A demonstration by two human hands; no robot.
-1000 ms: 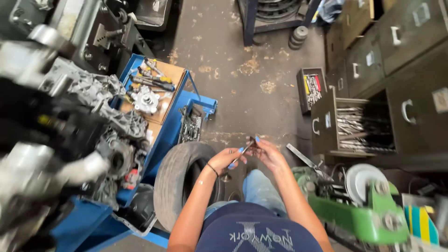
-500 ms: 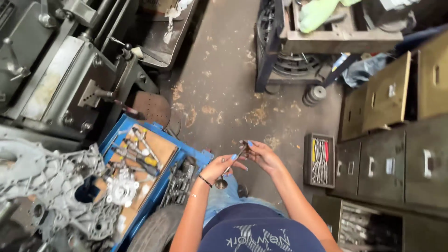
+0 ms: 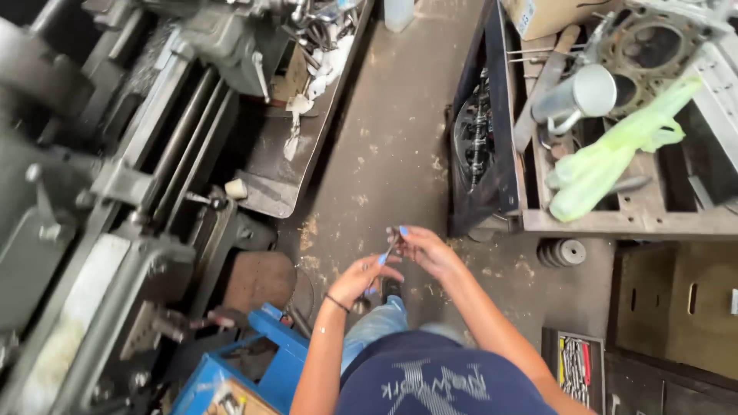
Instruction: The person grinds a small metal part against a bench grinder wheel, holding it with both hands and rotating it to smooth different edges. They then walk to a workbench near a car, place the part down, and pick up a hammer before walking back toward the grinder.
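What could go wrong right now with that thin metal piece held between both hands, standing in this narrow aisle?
1. The thin metal tool is pinched only at the fingertips of the left hand and right hand; it could slip and drop onto the debris-strewn concrete floor, where it may be hard to spot.
2. The aisle is tight: the lathe and blue cart on one side, the parts-laden rack on the other. A step sideways could mean a bump or a trip.
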